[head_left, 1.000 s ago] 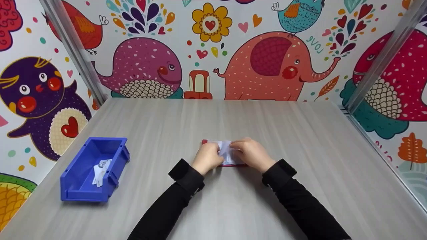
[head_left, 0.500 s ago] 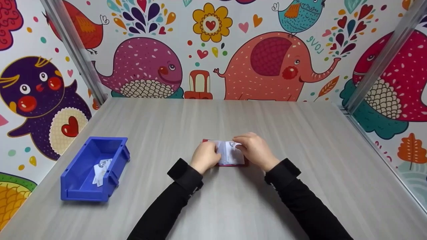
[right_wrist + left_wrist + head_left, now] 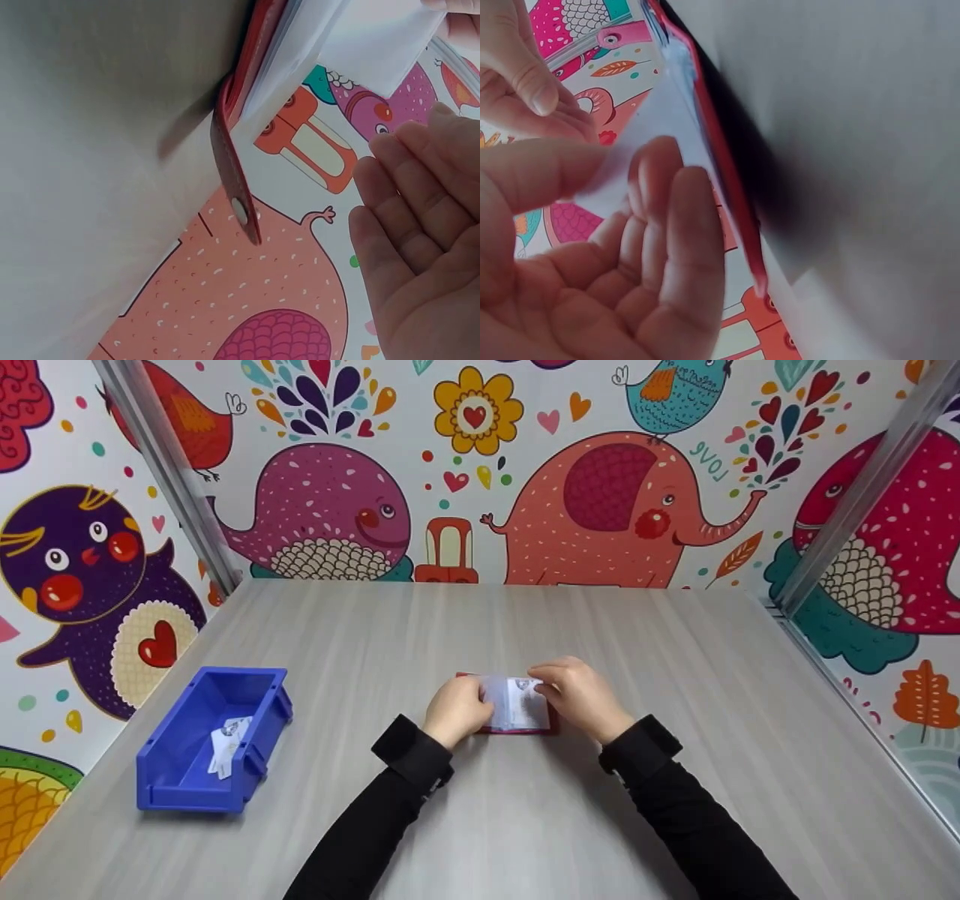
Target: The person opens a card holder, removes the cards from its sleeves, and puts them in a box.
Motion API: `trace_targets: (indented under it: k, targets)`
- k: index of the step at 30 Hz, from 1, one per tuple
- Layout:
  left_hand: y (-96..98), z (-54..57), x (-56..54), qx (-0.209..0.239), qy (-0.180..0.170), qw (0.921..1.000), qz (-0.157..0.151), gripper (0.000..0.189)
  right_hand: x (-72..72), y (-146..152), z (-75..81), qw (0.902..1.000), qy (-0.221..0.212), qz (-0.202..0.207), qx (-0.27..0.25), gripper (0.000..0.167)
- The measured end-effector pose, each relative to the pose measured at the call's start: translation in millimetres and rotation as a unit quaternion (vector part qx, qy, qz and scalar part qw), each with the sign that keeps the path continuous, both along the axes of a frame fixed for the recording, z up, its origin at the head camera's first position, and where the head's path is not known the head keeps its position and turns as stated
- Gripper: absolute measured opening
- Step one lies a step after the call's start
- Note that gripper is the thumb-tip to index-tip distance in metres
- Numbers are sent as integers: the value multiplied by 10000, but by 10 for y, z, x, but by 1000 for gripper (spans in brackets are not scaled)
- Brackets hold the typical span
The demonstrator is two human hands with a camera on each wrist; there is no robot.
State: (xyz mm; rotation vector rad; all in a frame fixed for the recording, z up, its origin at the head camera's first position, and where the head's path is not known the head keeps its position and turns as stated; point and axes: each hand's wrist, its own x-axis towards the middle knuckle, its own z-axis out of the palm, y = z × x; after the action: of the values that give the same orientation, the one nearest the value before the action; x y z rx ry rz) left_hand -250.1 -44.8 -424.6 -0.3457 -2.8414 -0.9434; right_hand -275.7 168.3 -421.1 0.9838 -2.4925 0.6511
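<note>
Both hands point(image 3: 517, 706) close together — fingers point(image 3: 656, 195) curled

red card holder point(image 3: 517, 729): smooth, leather-like cover, slight sheen, small metal snap stud point(image 3: 239, 210) on flap. clear plastic sleeves point(image 3: 496, 697) inside, glossy, thin. white card point(image 3: 523, 703): paper-like, matt. table point(image 3: 675, 660): grey wood-grain laminate, smooth, matt. blue bin point(image 3: 196, 742): hard moulded plastic, faint gloss. white tags point(image 3: 225, 742) inside bin: paper or thin plastic, cannot tell. wall panels point(image 3: 600, 472): printed cartoon sheet, smooth, matt. corner posts point(image 3: 169, 472): brushed metal, dull shine. sleeves point(image 3: 420, 754): black knit cloth, matt.
</note>
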Motion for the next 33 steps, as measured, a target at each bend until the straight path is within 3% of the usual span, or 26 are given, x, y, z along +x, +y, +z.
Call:
trace_targets:
  k: [13,25,33]
  targets:
    - [-110,14,-26,-236,-401,9978,479,39,-53,91,-44,9990,-385,-120,213,22]
    - [-180,-25,-63,-599,-740,9935,619,36,-33,134,-75,9897,-1183,-538,595,29]
    - [-186,-27,-78,-676,-955,9916,555,32,-34,140,-109,9867,-1198,-678,862,35]
